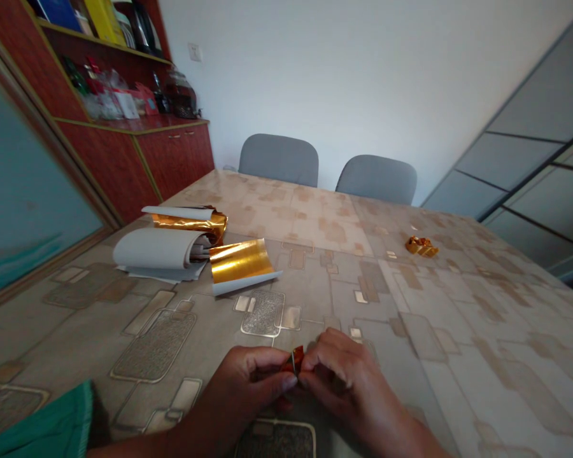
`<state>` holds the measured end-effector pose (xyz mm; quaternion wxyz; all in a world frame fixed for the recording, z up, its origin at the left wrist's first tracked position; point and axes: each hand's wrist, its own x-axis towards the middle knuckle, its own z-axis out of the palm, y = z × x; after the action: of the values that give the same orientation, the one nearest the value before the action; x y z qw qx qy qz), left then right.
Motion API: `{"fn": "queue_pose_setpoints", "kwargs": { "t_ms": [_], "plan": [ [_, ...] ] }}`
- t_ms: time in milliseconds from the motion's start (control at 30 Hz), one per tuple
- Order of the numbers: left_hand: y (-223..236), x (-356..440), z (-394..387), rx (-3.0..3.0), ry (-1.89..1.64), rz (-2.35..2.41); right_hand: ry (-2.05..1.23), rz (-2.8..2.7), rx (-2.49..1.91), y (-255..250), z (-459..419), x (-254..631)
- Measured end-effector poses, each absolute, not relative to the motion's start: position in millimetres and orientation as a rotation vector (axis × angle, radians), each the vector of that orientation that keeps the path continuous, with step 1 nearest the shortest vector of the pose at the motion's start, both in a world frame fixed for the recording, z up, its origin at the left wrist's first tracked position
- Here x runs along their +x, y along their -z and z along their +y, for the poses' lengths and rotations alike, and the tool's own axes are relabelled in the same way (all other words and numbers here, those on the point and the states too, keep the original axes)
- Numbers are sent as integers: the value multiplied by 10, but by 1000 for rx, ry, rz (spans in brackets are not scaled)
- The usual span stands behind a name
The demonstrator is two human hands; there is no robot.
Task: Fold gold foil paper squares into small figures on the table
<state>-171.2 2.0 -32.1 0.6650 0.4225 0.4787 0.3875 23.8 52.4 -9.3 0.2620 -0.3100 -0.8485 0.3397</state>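
Between my two hands, close to the near side of the table, is a small folded piece of gold foil paper (293, 360). My left hand (248, 381) pinches it from the left with thumb and fingertips. From the right, the thumb and forefinger of my right hand (341, 375) close on its other end. Its exact folded shape is partly covered by my fingers. Further off to the left lies a curled sheet of gold foil paper (241, 261) with a white back. Beside it is a stack of white-backed sheets (157, 249), bent over in a roll.
A folded gold foil piece (421, 246) rests on the table's right side. The patterned tablecloth (315, 299) spreads under everything. Two grey chairs (279, 158) stand at the far edge, before a white wall. Green cloth (52, 420) shows at lower left.
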Motion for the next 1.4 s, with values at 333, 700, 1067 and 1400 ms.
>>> {"fn": "queue_pose_setpoints", "kwargs": {
  "t_ms": [333, 700, 1067, 1400],
  "plan": [
    [254, -1727, 80, 780, -942, 1123, -1440, -1767, -926, 74, 567, 239],
    [249, -1729, 45, 851, -937, 1134, -1648, -1622, -996, 267, 512, 129],
    [289, -1744, 36, 892, -917, 1163, -1545, -1701, -967, 161, 536, 206],
    [295, -1742, 39, 891, -933, 1176, -1623, -1657, -915, 179, 561, 238]
  ]
}}
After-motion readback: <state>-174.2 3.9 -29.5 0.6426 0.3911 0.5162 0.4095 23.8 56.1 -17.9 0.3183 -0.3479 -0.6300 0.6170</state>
